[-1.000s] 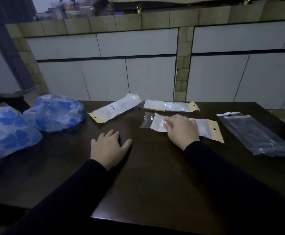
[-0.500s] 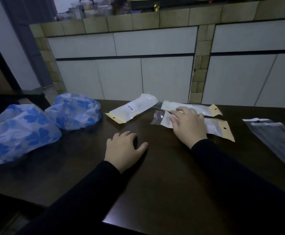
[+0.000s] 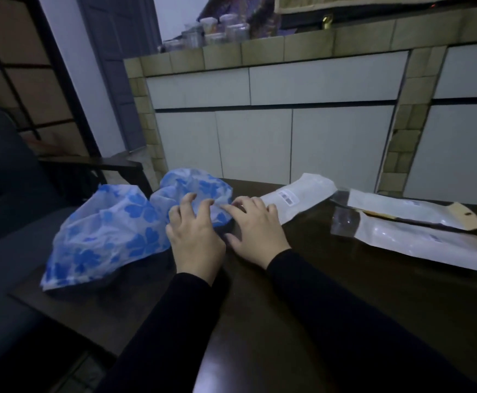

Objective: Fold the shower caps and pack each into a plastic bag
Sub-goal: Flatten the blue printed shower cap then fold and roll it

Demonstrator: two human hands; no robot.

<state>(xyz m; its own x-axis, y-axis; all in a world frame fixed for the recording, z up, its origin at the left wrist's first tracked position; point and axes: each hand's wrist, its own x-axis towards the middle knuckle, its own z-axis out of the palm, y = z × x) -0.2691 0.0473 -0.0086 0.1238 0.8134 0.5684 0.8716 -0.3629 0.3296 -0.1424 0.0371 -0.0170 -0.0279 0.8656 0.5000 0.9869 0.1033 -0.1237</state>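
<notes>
Across the dark bench [image 3: 345,321] the things run from large to small; at the left end lies the bigger shower cap [image 3: 104,236], white film with blue flowers, slumped open and partly over the bench edge; touching it on the far side sits the smaller shower cap [image 3: 197,191], bunched into a mound; to the right lie three packed plastic bags, one with a barcode label [image 3: 296,197] just beside the hands, two more [image 3: 418,236] farther right, the nearer of them cut off by the frame edge.

Both hands are on the smaller cap; the left hand [image 3: 194,239] has its fingers curled like a claw onto the film, and the right hand [image 3: 257,231] pinches the rim of it between thumb and forefinger, so each grip has hold of the cap.

My judgement: a fresh cap is being taken up for folding; it would go best to draw the cap toward the middle of the bench, press the air out, flatten it into a half-round, then fold it into a narrow strip that suits the long bags; the film looks slippery and springy, so each fold wants holding down.

Light is dim; I cannot see an empty bag anywhere in view; the elastic hem is hard to make out; whether the left fingertips truly nip the film or only press it is uncertain.
</notes>
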